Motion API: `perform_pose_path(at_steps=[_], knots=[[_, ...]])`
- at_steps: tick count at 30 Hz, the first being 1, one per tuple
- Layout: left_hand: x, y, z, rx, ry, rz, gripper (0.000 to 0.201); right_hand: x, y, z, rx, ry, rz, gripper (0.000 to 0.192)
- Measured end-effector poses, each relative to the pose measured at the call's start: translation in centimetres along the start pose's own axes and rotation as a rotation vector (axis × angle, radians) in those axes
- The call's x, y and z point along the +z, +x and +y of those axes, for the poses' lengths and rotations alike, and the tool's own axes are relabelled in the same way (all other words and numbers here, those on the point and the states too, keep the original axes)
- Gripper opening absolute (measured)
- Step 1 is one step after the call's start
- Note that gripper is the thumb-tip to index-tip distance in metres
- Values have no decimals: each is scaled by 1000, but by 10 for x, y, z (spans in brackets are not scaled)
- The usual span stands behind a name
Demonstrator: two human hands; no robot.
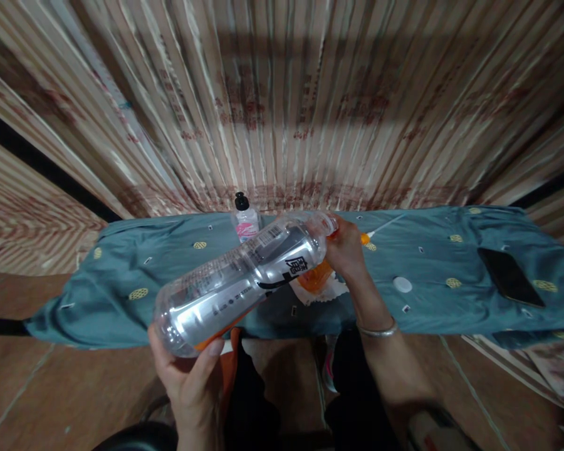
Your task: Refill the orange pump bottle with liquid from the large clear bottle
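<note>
Teal cloth (160,275) spread over the counter, below striped curtain (282,94). Clear plastic bottle (244,275) held tilted above the cloth's front edge: left hand (192,376) gripping its base, fingers wrapped round; right hand (345,250) closed at its neck. Dark phone (510,275) far right; small pump bottle (245,220) behind; white cap (402,284) beside the right wrist.

Two bottles (244,275), one phone (510,275), one cap (402,284)
</note>
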State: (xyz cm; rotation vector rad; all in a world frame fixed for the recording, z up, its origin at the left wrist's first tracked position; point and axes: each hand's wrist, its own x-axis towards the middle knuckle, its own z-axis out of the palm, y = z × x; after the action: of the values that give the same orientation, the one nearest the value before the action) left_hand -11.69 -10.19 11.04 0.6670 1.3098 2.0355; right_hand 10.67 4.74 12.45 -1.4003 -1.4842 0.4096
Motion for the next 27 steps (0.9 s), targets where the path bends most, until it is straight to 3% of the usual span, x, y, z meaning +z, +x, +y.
perform_pose_path(at_steps=[15, 27], knots=[[12, 13, 4, 37, -74, -33, 55, 1, 0, 1, -6, 40, -10, 19], [15, 15, 5, 71, -110, -58, 55, 0, 0, 0, -7, 33, -13, 19]])
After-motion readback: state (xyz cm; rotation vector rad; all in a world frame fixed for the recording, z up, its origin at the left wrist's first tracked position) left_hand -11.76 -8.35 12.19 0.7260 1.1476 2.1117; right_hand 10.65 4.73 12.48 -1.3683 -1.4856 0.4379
